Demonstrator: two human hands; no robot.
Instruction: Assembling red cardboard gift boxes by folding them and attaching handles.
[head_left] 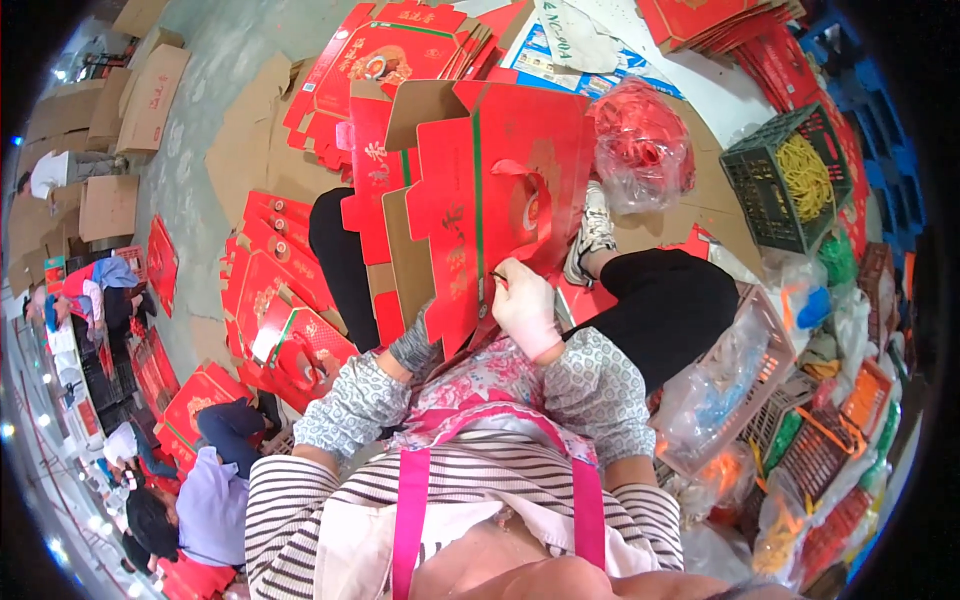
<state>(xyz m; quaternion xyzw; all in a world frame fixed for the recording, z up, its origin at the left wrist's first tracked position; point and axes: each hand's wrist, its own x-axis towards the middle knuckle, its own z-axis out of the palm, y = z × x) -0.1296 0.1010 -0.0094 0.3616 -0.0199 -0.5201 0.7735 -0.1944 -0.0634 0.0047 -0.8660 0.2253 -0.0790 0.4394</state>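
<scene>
A red cardboard gift box (510,190) with a green stripe, a gold print and a red strap handle stands between my knees, its side flaps folded out. My right hand (525,308), in a white glove, is closed at the lower part of the front panel. A thin dark stick-like thing (497,276) sticks out from its fingertips. My left hand (415,345), in a grey glove, is at the lower left edge of the box. Its fingers are hidden by the cardboard panel.
Flat red cartons lie in piles at the left (285,260) and beyond the box (390,60). A plastic bag of red straps (642,140) lies right of the box. A green crate (735,165) holds yellow cords. Crates and bags crowd the right; co-workers (212,505) sit at the left.
</scene>
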